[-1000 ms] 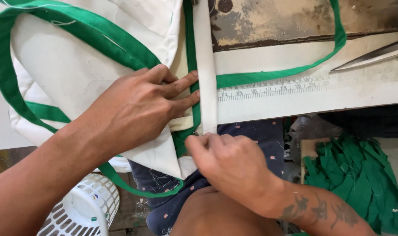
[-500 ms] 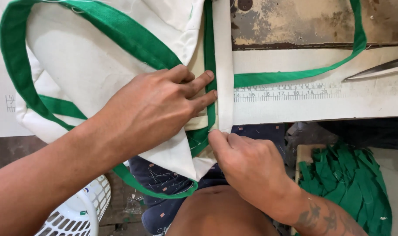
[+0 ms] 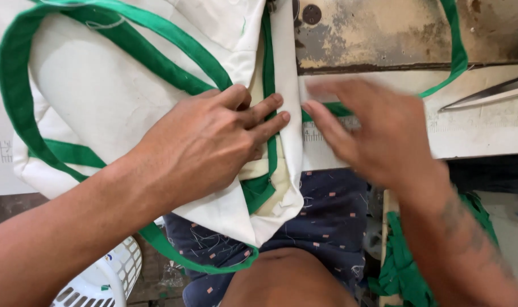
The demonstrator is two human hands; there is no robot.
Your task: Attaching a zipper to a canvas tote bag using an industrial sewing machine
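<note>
The left hand [image 3: 213,142] presses flat, fingers spread, on the soft white cloth bag with green binding [image 3: 100,96]. The right hand [image 3: 373,131], blurred, seems open beside its folded edge, over the worn white bench [image 3: 486,131].

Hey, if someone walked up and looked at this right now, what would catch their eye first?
Probably the white cloth bag with bright green trim, spread over the left half of the worktable. The left hand presses flat on its folded edge at the centre, while the right hand hovers blurred just beside it. Scissor blades lie at the far right, and a heap of green strips sits below the table.
</note>
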